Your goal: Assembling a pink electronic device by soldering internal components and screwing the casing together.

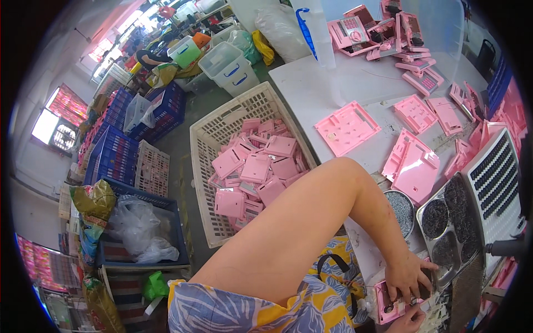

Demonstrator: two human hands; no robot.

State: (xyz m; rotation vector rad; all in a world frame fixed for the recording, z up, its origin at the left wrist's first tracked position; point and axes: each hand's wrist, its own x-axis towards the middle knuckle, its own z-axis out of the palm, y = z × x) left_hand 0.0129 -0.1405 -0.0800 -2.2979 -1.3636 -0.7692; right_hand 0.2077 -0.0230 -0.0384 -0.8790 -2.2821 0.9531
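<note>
Across the lower middle reaches my left arm, and my left hand (408,276) is over a small pink plastic housing (383,302) on the workbench. Its fingers are spread, and some fingertips touch the housing, in which small dark round parts show. At the lower edge, my right hand (408,322) is close against the same housing. Its fingertips are drawn together, but whatever they hold is too small to make out. Beside my left hand stand a divided metal tray (442,244) with dark small parts and a round metal dish (401,213) of small silvery pieces.
Left of the bench a cream plastic basket (208,133) holds many pink housings. Larger pink shells (413,166) lie on the bench, with pink telephones (355,34) piled at the back. A white rack (494,177) with rows of black parts stands right. Blue crates (114,158) line the left.
</note>
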